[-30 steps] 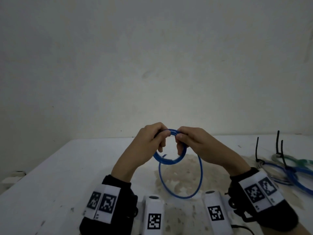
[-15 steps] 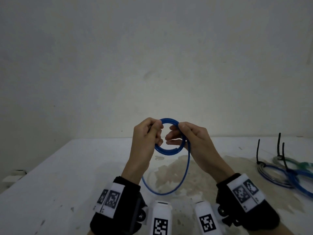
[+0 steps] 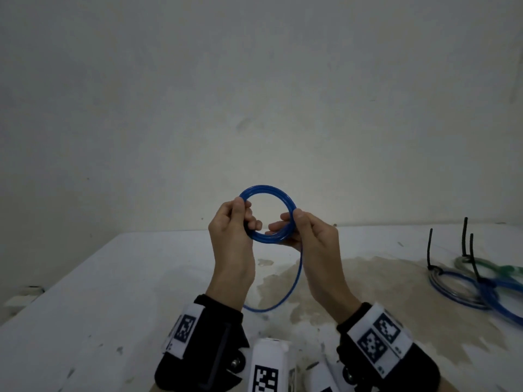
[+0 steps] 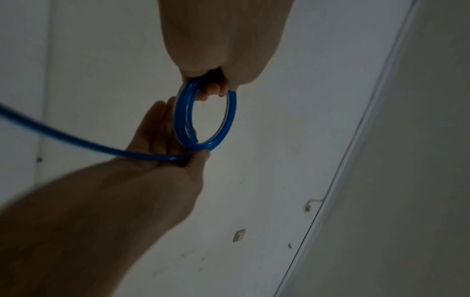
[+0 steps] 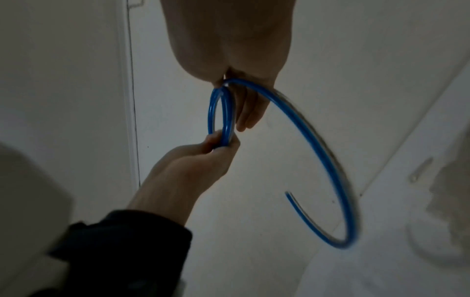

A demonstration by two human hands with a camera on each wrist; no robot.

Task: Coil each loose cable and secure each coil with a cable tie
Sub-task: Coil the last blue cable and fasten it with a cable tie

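Observation:
A blue cable coil (image 3: 266, 189) of several turns is held upright in the air above the white table (image 3: 113, 292). My left hand (image 3: 245, 215) pinches its left side with thumb and curled fingers. On the right side my right hand (image 3: 287, 223) pinches the coil where the loose tail (image 3: 297, 274) leaves it. The tail hangs down and curves back toward me. In the left wrist view the coil (image 4: 230, 112) hangs from my left hand (image 4: 216, 84). In the right wrist view the tail (image 5: 318, 150) arcs away from my right hand (image 5: 229, 80) to a free end (image 5: 288, 194).
At the table's right lie coiled cables (image 3: 458, 292), blue and green (image 3: 506, 270), bound with black cable ties (image 3: 430, 247) whose tails stick up. A brownish stain (image 3: 368, 278) covers the table's middle. A plain wall stands behind.
Both hands have risen, and the coil now faces me as a full ring. My hands now grip opposite sides of the ring. The hanging tail has grown shorter.

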